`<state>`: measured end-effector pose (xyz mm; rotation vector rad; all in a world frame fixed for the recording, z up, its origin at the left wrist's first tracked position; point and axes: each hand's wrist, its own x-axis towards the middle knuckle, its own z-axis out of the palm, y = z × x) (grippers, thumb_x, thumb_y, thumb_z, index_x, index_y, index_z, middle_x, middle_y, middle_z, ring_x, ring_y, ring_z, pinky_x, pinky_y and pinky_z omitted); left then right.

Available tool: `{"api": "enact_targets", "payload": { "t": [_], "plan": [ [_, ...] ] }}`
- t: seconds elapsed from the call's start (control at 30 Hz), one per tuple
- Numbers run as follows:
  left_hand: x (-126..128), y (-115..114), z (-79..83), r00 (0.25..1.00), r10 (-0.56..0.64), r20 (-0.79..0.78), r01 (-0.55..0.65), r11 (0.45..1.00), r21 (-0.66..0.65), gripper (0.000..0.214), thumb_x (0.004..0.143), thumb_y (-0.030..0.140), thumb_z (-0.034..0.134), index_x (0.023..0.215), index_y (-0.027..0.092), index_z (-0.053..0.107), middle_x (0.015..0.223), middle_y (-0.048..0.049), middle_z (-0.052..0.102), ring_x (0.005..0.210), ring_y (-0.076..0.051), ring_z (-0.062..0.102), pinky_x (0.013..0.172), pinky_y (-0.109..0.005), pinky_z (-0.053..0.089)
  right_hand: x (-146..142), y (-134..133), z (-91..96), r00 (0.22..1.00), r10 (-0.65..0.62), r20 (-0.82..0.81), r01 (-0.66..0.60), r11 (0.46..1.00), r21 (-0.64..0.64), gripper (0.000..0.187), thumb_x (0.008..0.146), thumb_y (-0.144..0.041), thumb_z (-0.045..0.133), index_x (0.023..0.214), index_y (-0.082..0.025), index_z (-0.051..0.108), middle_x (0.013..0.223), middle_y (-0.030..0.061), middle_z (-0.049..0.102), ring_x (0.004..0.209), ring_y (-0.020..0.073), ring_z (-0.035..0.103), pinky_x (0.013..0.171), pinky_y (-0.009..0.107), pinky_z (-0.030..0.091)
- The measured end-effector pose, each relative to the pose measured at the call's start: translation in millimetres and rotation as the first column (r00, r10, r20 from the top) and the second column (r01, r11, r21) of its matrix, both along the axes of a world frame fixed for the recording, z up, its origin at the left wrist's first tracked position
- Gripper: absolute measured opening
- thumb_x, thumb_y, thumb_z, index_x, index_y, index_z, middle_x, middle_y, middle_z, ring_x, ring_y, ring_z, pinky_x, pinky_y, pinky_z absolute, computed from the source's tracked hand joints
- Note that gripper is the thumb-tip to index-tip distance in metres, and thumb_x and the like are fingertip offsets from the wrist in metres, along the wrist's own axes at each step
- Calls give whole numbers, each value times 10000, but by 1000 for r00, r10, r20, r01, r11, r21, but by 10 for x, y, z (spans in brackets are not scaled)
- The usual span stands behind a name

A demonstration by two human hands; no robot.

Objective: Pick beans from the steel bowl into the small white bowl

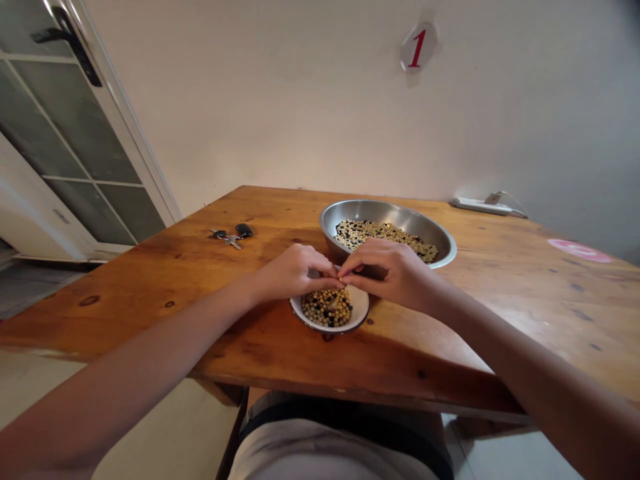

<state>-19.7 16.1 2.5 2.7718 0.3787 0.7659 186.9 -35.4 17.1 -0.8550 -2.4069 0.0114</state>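
Through the head camera I'm watching two bare hands meet at the fingertips, the left hand (pixel 295 272) and the right hand (pixel 387 273) together just above a small white enamel bowl (pixel 359 306). Their fingers curl inward, but I cannot tell whether they are pinching anything. The small bowl sits on a wooden table (pixel 150 297), directly under the hands, and holds a heap of pale and black beans (pixel 326 308). Just beyond it, the right hand partly overlaps a wide stainless steel bowl (pixel 387 213) holding more mixed beans (pixel 385 235). Well to the left lies a set of keys with a black fob (pixel 231 235). A white power strip (pixel 483 207) lies at the far edge of the table, near the wall. A pink round sticker (pixel 579 250) marks the table's right side, and a red "1" sign (pixel 418 47) hangs on the wall.
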Motion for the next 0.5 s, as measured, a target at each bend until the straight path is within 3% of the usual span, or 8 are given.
{"api": "enact_targets", "payload": {
  "t": [0.13, 0.27, 0.4, 0.5],
  "plan": [
    [-8, 6, 11, 1000, 8, -17, -7, 999, 40, 370, 871, 479, 525, 803, 165, 709, 690, -18, 692, 672, -117, 599, 699, -239, 403, 1, 10, -9, 1000, 14, 7, -14, 1000, 24, 82, 852, -229, 599, 823, -198, 670, 782, 10, 706, 766, 147, 603, 771, 318, 442],
    [-19, -23, 45, 996, 89, -27, -87, 994, 65, 347, 896, 450, 480, 804, 174, 668, 729, -9, 668, 718, -137, 582, 739, -277, 399, 8, 17, -20, 1000, 17, 10, -17, 999, 41, 90, 856, -239, 603, 837, -181, 670, 842, 32, 698, 797, 153, 600, 760, 315, 447],
    [-31, -80, 73, 976, 174, 129, -171, 985, -38, 236, 871, 386, 537, 828, 169, 618, 811, -11, 655, 755, -131, 584, 728, -266, 427, 6, 16, -31, 999, 14, 28, -15, 999, 49, 90, 848, -247, 621, 815, -184, 676, 823, 26, 690, 793, 157, 599, 768, 328, 440],
    [-31, -110, 78, 974, 134, 181, -119, 989, -89, 156, 839, 320, 597, 824, 166, 615, 828, -14, 645, 780, -122, 585, 737, -252, 446, 3, 16, -39, 1000, 9, 25, -11, 998, 65, 100, 850, -257, 619, 821, -180, 676, 820, 29, 692, 794, 160, 598, 771, 332, 439]
  ]
}}
